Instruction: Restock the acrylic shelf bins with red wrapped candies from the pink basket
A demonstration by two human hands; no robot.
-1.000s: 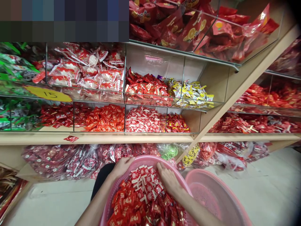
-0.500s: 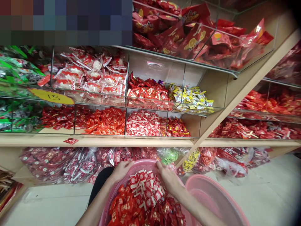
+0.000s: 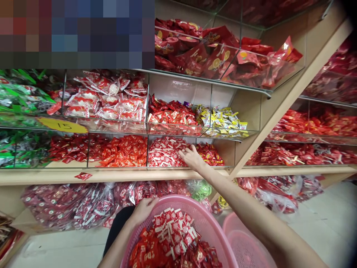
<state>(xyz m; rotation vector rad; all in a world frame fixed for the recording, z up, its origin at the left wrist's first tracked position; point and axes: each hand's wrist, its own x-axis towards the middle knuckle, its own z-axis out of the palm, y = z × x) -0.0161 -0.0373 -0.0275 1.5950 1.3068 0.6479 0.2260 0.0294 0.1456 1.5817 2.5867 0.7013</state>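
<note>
My left hand (image 3: 144, 209) is closed over the rim of a pink plastic basket (image 3: 220, 232) at its upper left. Inside lie wrapped candies: red-and-white ones (image 3: 174, 227) on top, orange-red ones (image 3: 147, 249) at left and darker red ones (image 3: 199, 257) at lower right. My right hand (image 3: 192, 156) is over the front of the lower shelf, beside the divider between a bin of red-and-white candies (image 3: 166, 150) and a bin of red-and-yellow candies (image 3: 210, 154). Its fingers are bent but apart, and I see nothing held in them.
A second pink basket (image 3: 231, 223) stands on the floor at right, partly behind my right forearm. Clear dividers and shelf fronts separate the candy bins. One red candy (image 3: 83, 176) lies on the wooden ledge (image 3: 117, 175). Filled plastic bags (image 3: 55, 203) sit beneath it.
My right hand has left the basket rim and moved up and forward to the lower candy shelf. My left hand still holds the rim. The view has tilted slightly upward.
</note>
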